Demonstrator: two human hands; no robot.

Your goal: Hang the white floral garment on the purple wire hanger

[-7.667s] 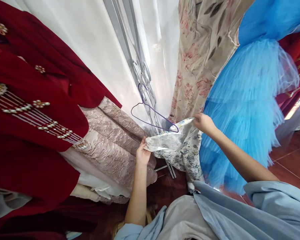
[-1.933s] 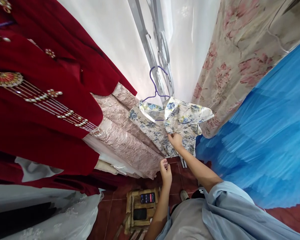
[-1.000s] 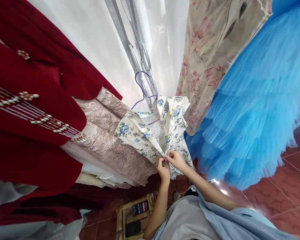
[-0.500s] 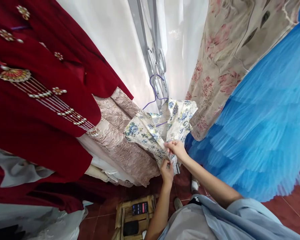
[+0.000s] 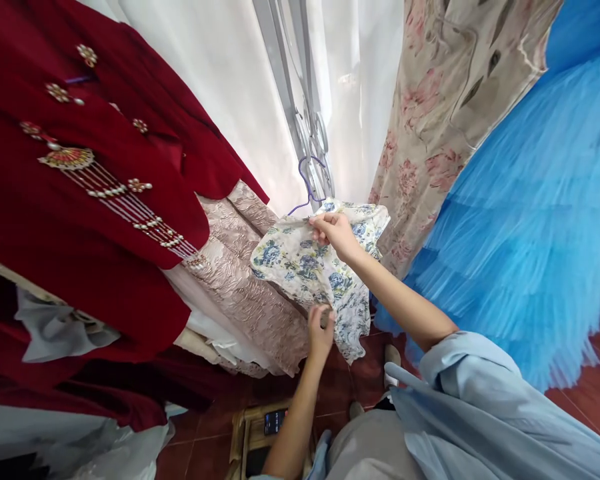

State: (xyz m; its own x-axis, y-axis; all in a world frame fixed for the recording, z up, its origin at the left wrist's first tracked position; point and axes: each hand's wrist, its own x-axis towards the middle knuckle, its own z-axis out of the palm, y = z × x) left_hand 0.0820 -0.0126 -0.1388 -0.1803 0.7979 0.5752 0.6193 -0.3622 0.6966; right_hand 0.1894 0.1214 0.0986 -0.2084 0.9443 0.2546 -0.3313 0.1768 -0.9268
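head view: right hand [image 5: 336,235] risen, pinching white blue-flowered cloth blouse [image 5: 305,261] at top edge, neck gap now covered; left hand [image 5: 320,337] low, grip unclear.

White drapes [image 5: 195,80] — red tiled floor [image 5: 205,427]

It looks like a dress shop or costume room, which is unclear: a beaded red jacket [image 5: 105,247], a floral garment [image 5: 420,140] and a tiered blue dress [image 5: 520,233] surround a hanger [image 5: 305,181] before white drapes [image 5: 215,73].

Soft light brightens the white curtain [image 5: 215,80]; the lower left is dim, edges stretched.
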